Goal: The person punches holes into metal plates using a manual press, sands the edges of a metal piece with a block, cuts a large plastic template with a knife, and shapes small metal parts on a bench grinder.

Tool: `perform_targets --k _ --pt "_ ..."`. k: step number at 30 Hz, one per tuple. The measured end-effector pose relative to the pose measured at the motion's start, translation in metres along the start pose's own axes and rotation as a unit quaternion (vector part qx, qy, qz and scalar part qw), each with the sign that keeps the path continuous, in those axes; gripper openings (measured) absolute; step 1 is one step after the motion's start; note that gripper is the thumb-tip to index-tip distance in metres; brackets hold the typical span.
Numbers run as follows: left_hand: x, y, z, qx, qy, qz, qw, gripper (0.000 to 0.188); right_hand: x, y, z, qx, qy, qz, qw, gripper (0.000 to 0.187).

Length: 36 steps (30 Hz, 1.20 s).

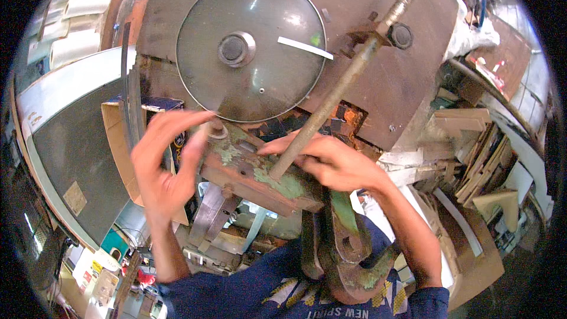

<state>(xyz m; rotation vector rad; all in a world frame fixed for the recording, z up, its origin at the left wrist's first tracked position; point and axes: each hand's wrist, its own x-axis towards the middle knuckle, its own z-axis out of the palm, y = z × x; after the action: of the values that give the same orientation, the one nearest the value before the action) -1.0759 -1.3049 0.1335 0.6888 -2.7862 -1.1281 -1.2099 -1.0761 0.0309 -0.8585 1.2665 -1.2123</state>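
A worn, green-flecked metal block (254, 171) of a machine lies across the middle. At its left end, the thumb and index finger of my left hand (168, 156) close about the head of a bolt (217, 129); motion blurs this hand. My right hand (336, 159) lies over the right part of the block, index finger stretched toward a slot in its top and nothing visible held. A long metal rod (336, 94) slants up to the right, passing in front of the right fingers and hiding part of them. Beyond the block sits a round glass lid (260, 18) with a dark knob.
The lid lies on a brown metal table (407, 82) with a black knob (401, 36) near the rod. An open cardboard box (121, 153) stands left of my left hand. Heavy metal links (345, 230) hang close to my body. Cardboard scraps (484, 153) pile up at the right.
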Motion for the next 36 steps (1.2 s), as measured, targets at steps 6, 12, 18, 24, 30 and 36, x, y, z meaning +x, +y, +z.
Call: perform_targets --k 6,12,18,24,30,36 --pt "0.085 0.0 0.024 0.194 -0.571 0.001 0.798 0.027 -0.109 -0.026 -0.02 -0.152 0.194 0.203 0.948 0.028" --pt "0.099 0.022 0.047 0.258 -0.582 -0.036 0.77 0.039 -0.338 0.033 0.011 -0.062 0.188 0.545 0.815 0.075" --pt "0.08 -0.026 0.055 0.154 -0.512 -0.081 0.841 0.039 -0.316 -0.075 0.032 -0.22 0.195 0.665 0.686 0.077" --pt "0.08 -0.005 0.033 -0.214 -0.382 -0.221 0.871 0.04 -0.295 -0.177 0.055 -0.274 0.292 0.678 0.616 0.073" --pt "0.025 0.142 0.027 -0.536 -0.107 -0.202 0.813 0.066 -0.316 -0.045 0.044 -0.23 0.308 0.56 0.734 0.077" --pt "-0.04 0.25 0.064 -0.657 -0.119 -0.049 0.743 0.053 -0.302 -0.012 0.036 -0.158 0.366 0.431 0.809 0.079"
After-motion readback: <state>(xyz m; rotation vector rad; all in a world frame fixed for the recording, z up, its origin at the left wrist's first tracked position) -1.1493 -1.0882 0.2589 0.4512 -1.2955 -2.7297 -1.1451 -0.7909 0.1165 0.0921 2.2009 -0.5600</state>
